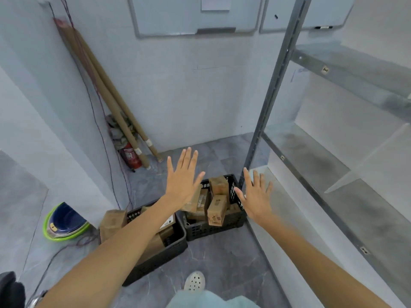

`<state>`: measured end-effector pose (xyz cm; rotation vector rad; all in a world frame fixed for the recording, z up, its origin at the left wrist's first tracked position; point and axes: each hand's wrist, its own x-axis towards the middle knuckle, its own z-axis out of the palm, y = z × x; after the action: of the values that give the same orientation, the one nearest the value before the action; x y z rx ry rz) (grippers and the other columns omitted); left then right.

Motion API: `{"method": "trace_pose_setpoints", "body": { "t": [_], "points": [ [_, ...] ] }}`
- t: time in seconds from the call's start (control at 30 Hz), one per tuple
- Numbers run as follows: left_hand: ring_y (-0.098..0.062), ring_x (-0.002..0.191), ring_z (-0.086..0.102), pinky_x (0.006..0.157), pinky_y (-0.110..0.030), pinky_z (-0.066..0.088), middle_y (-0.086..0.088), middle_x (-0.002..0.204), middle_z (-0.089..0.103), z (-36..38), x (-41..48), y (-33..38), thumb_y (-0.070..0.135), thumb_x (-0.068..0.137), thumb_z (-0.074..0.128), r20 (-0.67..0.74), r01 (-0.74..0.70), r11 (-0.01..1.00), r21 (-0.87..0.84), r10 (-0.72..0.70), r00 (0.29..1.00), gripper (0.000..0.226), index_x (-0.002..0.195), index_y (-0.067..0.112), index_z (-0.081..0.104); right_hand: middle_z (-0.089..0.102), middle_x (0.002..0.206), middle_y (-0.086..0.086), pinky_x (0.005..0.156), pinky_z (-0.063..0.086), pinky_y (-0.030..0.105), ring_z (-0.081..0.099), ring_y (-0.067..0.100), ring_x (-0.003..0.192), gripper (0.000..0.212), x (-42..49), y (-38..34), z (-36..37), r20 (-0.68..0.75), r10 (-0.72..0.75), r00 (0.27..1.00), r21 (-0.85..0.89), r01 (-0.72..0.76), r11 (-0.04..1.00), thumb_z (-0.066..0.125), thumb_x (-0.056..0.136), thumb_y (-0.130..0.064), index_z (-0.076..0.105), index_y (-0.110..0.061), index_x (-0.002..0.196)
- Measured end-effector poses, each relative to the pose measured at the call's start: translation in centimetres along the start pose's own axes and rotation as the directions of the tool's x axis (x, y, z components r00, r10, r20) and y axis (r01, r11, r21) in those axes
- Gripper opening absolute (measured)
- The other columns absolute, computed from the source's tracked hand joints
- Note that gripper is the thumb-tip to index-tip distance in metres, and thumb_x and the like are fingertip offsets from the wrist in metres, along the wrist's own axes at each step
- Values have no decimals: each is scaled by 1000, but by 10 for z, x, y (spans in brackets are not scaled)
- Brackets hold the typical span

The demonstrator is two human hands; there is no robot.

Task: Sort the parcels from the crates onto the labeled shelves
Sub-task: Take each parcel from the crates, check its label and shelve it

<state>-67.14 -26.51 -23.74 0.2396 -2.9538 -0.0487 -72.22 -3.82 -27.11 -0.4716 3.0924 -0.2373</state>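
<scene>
Parcels [216, 210] in black crates [211, 230], beneath left hand [182, 181] and right hand [255, 197], hands' fingers spread, empty

Two crates stand on the floor, one near left [178, 243], one farther right [211, 230]. The right one shows three parcels [219, 185] [216, 211] [198, 202]; the left shows at least three more. Far off hang two whiteboards [193, 16] [327, 12]. At far left are at least two tubes [111, 94] and one extinguisher [131, 156]. The shelves [322, 156] carry three labels [325, 70] [282, 157] [364, 250]. There is one left hand [182, 183], one right hand [255, 198] and one shoe [194, 281].
</scene>
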Motion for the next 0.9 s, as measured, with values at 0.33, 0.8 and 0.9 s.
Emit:
{"method": "trace_pose_setpoints", "body": {
  "t": [0.33,0.8,0.9],
  "points": [
    [-15,146,-12,116,-48,-6,-1,159,-9,67,100,-25,51,99,17,201,-23,986,-163,56,978,64,151,20,-5,12,158,12,114,12,56,7,32,146,68,103,6,40,145,90,985,12,-93,996,27,97,-53,2,-22,152],
    [-28,145,8,118,-38,10,-14,156,14,305,143,-9,23,99,32,584,140,961,-239,28,811,54,147,4,18,38,147,10,105,36,42,37,28,134,59,170,52,268,477,164,864,208,-292,933,36,98,-47,30,-11,145],
    [-34,134,34,109,-41,30,-19,143,37,378,146,-1,14,95,39,655,289,894,-341,5,756,45,139,5,35,47,139,11,103,39,39,44,28,128,51,186,64,335,546,164,822,275,-361,891,40,98,-42,41,-8,136]
  ]
}}
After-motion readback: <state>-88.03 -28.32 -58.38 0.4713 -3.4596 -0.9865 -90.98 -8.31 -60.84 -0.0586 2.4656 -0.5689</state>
